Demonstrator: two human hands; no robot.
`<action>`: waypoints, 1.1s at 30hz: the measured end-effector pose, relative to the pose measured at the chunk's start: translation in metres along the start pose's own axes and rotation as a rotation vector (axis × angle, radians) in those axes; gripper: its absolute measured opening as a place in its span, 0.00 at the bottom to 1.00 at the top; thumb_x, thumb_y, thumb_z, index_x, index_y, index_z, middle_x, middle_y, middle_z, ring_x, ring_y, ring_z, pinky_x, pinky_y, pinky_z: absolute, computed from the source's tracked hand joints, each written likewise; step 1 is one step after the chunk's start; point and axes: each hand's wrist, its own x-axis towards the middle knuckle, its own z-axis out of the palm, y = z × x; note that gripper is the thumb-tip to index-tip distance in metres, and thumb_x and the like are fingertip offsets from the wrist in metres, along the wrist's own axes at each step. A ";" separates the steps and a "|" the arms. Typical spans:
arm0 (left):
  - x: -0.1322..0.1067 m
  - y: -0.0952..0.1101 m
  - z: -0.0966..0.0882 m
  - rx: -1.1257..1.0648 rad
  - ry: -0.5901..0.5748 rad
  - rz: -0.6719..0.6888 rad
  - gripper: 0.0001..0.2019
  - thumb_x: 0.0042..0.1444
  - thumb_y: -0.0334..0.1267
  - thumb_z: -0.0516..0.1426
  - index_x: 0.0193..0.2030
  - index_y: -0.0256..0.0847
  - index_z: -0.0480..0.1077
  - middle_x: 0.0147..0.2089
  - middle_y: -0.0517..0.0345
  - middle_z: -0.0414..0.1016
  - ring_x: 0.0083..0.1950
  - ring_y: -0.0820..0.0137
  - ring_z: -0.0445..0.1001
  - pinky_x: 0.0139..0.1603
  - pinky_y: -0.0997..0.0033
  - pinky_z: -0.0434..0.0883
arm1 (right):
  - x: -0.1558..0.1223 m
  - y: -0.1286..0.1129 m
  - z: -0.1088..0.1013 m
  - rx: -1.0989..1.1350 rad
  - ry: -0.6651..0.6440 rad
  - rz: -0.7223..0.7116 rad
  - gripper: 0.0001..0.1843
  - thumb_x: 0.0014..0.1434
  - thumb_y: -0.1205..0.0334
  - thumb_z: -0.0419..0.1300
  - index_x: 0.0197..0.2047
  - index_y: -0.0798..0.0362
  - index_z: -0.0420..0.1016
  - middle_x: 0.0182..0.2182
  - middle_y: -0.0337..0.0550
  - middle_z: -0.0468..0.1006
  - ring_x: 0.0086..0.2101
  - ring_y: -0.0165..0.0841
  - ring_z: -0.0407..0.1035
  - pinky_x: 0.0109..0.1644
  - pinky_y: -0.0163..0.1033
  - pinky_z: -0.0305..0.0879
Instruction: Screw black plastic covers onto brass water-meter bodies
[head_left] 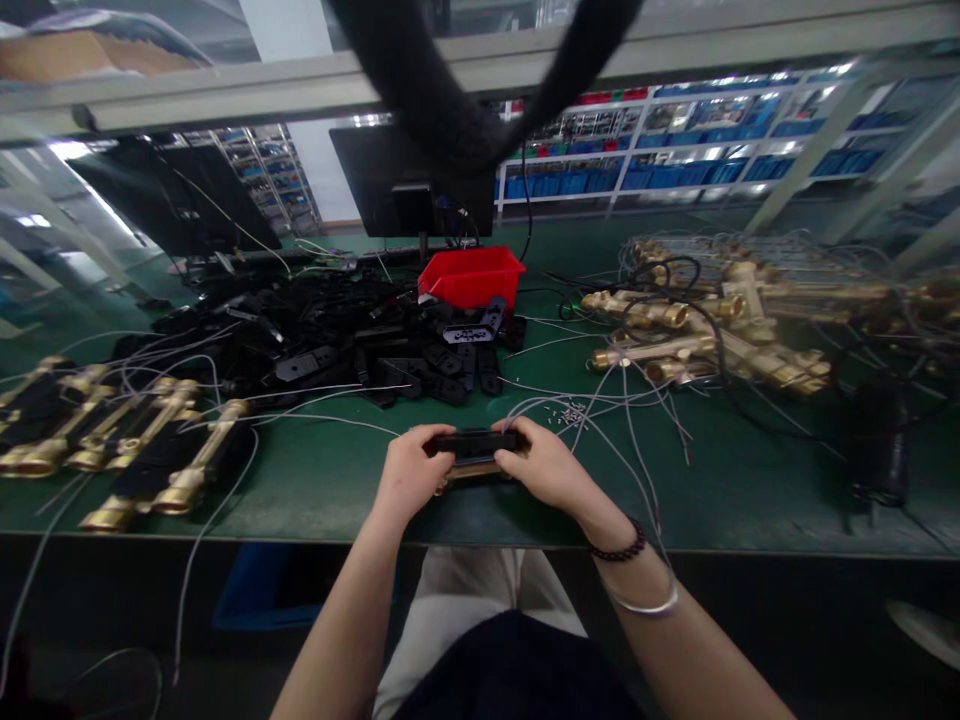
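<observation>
My left hand (409,472) and my right hand (546,465) both grip a black plastic bracket (472,443) that sits on top of a brass fitting (472,468), just above the green table (330,480) near its front edge. The fingers of each hand curl round one end of the bracket. Thin grey wires (600,410) trail from the piece toward the right. My right wrist wears a dark bead bracelet and a silver bangle.
A heap of black plastic brackets (337,340) lies behind my hands, with a red bin (471,276) beyond it. Brass fittings with black covers (135,440) lie in a row at left. Bare wired brass fittings (712,320) pile at right. Monitors stand at the back.
</observation>
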 end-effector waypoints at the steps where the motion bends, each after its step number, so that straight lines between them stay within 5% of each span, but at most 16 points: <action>1: 0.002 -0.001 0.001 -0.011 -0.003 -0.016 0.16 0.43 0.26 0.55 0.39 0.39 0.78 0.35 0.55 0.80 0.37 0.67 0.77 0.41 0.70 0.74 | 0.001 -0.002 0.001 -0.023 0.026 0.017 0.16 0.49 0.65 0.56 0.43 0.55 0.71 0.36 0.43 0.76 0.34 0.34 0.70 0.39 0.38 0.65; 10: 0.009 -0.005 0.010 -0.157 -0.009 -0.089 0.14 0.47 0.33 0.54 0.38 0.36 0.77 0.31 0.55 0.79 0.29 0.69 0.77 0.26 0.76 0.72 | 0.012 -0.001 0.004 0.008 0.089 0.075 0.13 0.47 0.66 0.53 0.35 0.58 0.74 0.29 0.43 0.76 0.31 0.33 0.70 0.35 0.35 0.64; 19: 0.003 -0.007 0.011 -0.222 0.014 -0.051 0.13 0.47 0.33 0.53 0.37 0.36 0.77 0.27 0.57 0.78 0.27 0.70 0.76 0.28 0.73 0.74 | 0.009 0.000 0.003 0.028 0.089 0.026 0.11 0.45 0.68 0.53 0.33 0.55 0.74 0.25 0.39 0.75 0.28 0.32 0.69 0.33 0.35 0.64; 24: -0.001 -0.010 0.010 -0.212 0.033 0.003 0.12 0.46 0.31 0.54 0.36 0.37 0.77 0.30 0.56 0.79 0.32 0.68 0.77 0.33 0.71 0.75 | -0.002 0.007 0.008 0.097 0.137 -0.016 0.11 0.48 0.67 0.54 0.37 0.54 0.70 0.34 0.44 0.78 0.36 0.34 0.73 0.39 0.38 0.69; 28: -0.010 -0.012 0.011 -0.199 0.037 0.071 0.15 0.43 0.26 0.54 0.36 0.39 0.77 0.36 0.56 0.80 0.39 0.67 0.77 0.43 0.69 0.73 | -0.024 0.016 0.011 0.216 0.223 -0.161 0.19 0.50 0.62 0.61 0.46 0.51 0.64 0.54 0.51 0.70 0.48 0.37 0.70 0.45 0.40 0.71; 33: -0.020 -0.013 -0.001 -0.200 -0.033 0.159 0.17 0.44 0.25 0.53 0.39 0.42 0.77 0.39 0.56 0.78 0.42 0.67 0.75 0.48 0.68 0.71 | -0.035 0.025 0.008 0.000 0.175 -0.436 0.16 0.55 0.66 0.61 0.48 0.48 0.75 0.51 0.47 0.73 0.52 0.36 0.68 0.55 0.45 0.66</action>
